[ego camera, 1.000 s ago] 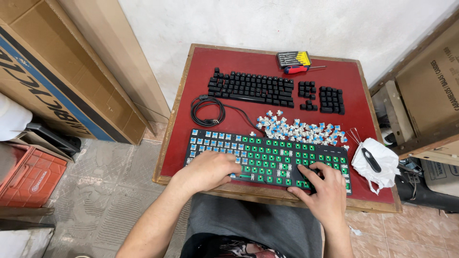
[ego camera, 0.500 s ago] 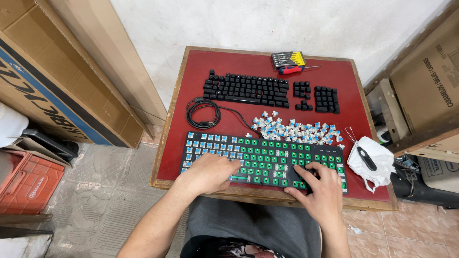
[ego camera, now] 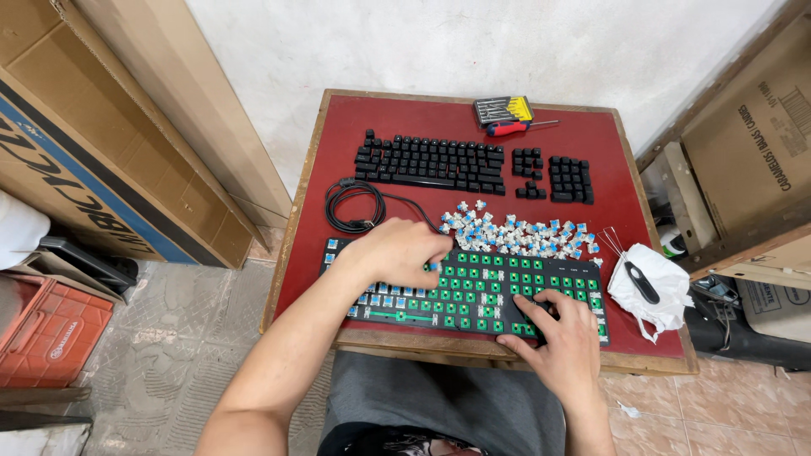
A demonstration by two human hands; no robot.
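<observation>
Keyboard base point(ego camera: 473, 291), lower centre: rigid, light, exposed switches fragile; best taken by edges. Left hand point(ego camera: 401, 252), right hand point(ego camera: 553, 338) laid flat on it, grip unclosed.

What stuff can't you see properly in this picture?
- Head view: the keyboard frame is partly covered by the left hand and right hand, so the sockets beneath are hidden.
- Whether the left hand pinches a switch: its fingertips are curled under.
- The loose switches are too small to count.
- The cardboard box is cut off by the right edge.
</observation>
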